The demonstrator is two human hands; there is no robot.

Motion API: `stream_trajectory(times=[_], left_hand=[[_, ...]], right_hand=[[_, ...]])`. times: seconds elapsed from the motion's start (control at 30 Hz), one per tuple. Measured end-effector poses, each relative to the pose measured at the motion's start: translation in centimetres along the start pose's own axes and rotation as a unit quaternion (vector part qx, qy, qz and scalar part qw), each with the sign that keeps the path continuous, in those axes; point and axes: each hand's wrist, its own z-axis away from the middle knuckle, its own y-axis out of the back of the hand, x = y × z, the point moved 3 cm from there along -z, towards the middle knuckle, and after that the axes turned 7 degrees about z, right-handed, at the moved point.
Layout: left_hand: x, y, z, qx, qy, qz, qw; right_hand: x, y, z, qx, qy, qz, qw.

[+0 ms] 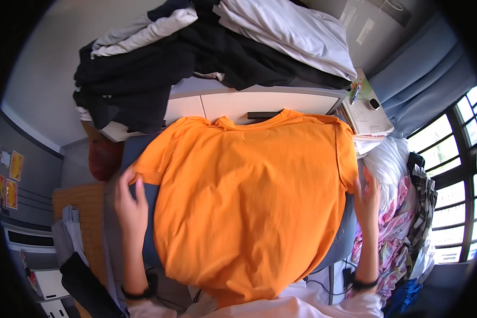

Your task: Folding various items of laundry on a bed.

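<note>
the orange t-shirt [249, 201] lies spread flat in front of me over a grey-blue surface [148, 212], collar away from me and hem toward my body, just below a white cabinet [259, 103] heaped with dark and white clothes [206, 47]. my left hand [131, 204] rests at the left sleeve, fingers loosely curled on its edge — my right hand [367, 197] sits at the shirt's right side with fingers open and spread, touching the fabric there. a pile of patterned pink and white laundry [400, 212] lies just beside my right hand, toward the window [456, 175].
</note>
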Motion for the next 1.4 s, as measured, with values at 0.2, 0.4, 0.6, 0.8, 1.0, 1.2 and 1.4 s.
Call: stream_trajectory(times=[0.2, 0.4, 0.6, 0.8, 1.0, 1.2, 1.4], left_hand=[[-3.2, -0.4, 6.6, -0.014, 0.146, -0.077, 0.986], [-6.5, -3.0, 0.8, -0.012, 0.248, 0.175, 0.953], [-5.4, -2.4, -3.6, 0.089, 0.366, 0.502, 0.779], [5.3, -1.3, -6.2, -0.089, 0.04, 0.412, 0.906], [5.7, 1.3, -0.5, -0.193, 0.011, 0.039, 0.98], [1.4, 5.7, 13.9, -0.221, 0.226, 0.087, 0.945], [0.7, 8.1, 21.5, -0.263, 0.351, 0.324, 0.838]], right_hand=[[1.8, -1.4, 8.7, -0.06, -0.187, -0.11, 0.974], [-0.1, -2.2, 1.5, -0.088, -0.255, -0.26, 0.927], [1.1, 0.6, -2.1, 0.11, -0.269, -0.442, 0.849], [-14.3, 2.3, -1.7, -0.034, 0.137, -0.259, 0.955], [-8.6, 3.6, 5.2, -0.227, -0.061, -0.28, 0.931], [-6.6, 4.0, 16.9, -0.448, -0.219, -0.148, 0.854], [-9.7, 1.4, 21.9, -0.426, -0.169, -0.326, 0.827]])
